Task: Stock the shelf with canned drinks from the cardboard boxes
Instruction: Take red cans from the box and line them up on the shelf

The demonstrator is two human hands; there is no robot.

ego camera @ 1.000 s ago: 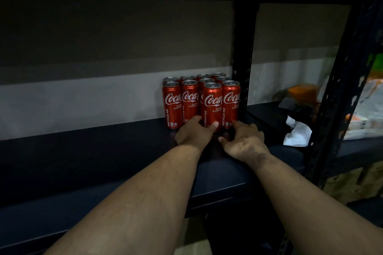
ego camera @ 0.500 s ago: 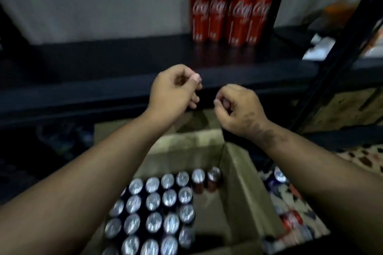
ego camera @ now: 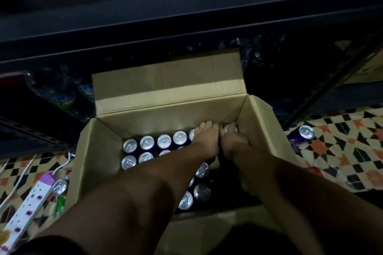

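Silver can tops mark the working zone: both hands sit down inside the open cardboard box, at the far right end of the back row of cans. The left hand lies with its fingers draped over the top of one can in that row; the right hand, just beside it and almost touching, covers the next can near the right wall. Whether either hand has closed fully around a can cannot be told, since the fingers curl out of sight over the far side. Working side by side probably allows two cans to come out in one lift, one per hand. The remaining cans stand upright in tight rows, dark blue bodies with lids up, filling the left and middle of the box; a gap shows along the right side. The flaps are folded outward, which keeps the opening clear. The box rests on a patterned tiled floor, directly below the dark front edge of the shelf, so the lift is short. One loose can stands on the floor to the right, and a white power strip lies to the left.
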